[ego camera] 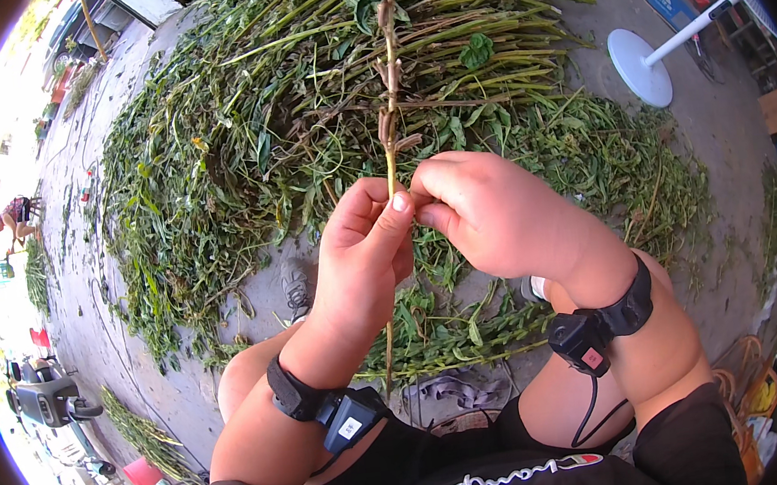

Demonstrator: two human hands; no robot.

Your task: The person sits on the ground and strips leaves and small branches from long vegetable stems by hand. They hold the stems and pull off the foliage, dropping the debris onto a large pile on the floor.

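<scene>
My left hand (368, 251) grips a thin plant stalk (392, 81) between thumb and curled fingers. Dry brown seed pods sit along its upper part, and the bare lower end runs down behind the hand toward my lap. Beside the left thumb, my right hand (483, 205) has its thumb and forefinger pinched close against the stalk. What lies between those right fingertips is hidden. Beyond both hands spreads a large heap of cut green leafy stalks (212, 154). Longer bare stems (522, 26) lie side by side at its far right.
A white fan stand (640, 67) rises at the upper right. More cut stalks (432, 329) lie between my feet. On the left are a parked scooter (45, 395), a bundle of stalks (141, 431) and a distant person (17, 215). Tangled cords (752, 376) are at the right.
</scene>
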